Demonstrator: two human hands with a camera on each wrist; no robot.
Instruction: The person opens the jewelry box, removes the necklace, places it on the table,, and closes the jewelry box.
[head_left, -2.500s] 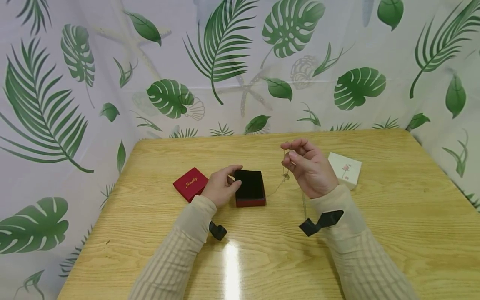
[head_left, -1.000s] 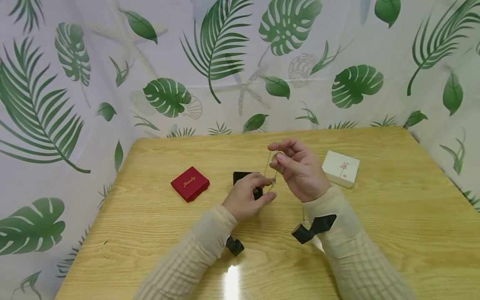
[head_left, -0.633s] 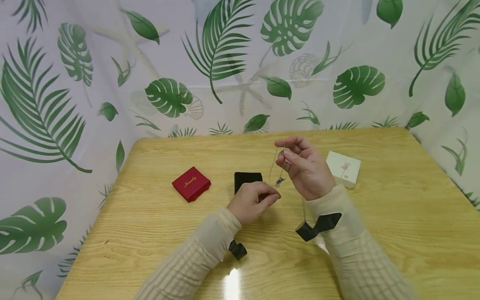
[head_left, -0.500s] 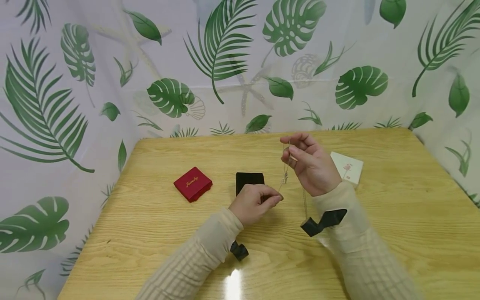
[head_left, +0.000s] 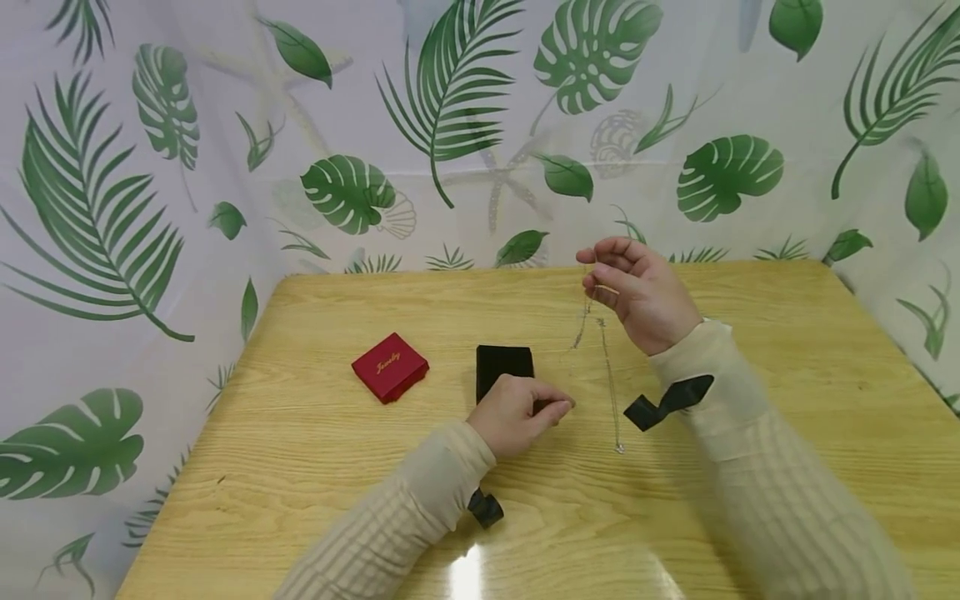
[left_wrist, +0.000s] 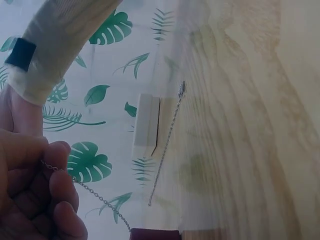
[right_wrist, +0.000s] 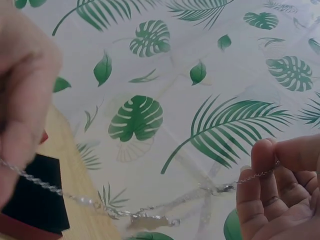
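My right hand (head_left: 637,292) is raised over the table and pinches a thin silver necklace (head_left: 579,333) between thumb and forefinger. Its chain hangs toward my left hand (head_left: 517,417), whose thumb and forefinger pinch the lower end. In the right wrist view the necklace (right_wrist: 150,218) stretches between both hands, with a pale bead (right_wrist: 87,201) and small metal pieces along it. A second silver necklace (head_left: 611,383) lies on the table between the hands. Behind my left hand stands a black-lined box (head_left: 504,364), partly covered by the hand.
A red box piece marked "Jewelry" (head_left: 390,367) lies to the left on the wooden table (head_left: 300,467). The white box (left_wrist: 146,125) stands at the right, mostly hidden behind my right wrist in the head view. A leaf-patterned cloth (head_left: 480,125) hangs behind the table.
My left hand has gone from the black-lined box to the necklace's lower end and pinches it. My right hand has risen up and right, uncovering the second necklace and covering the white box.
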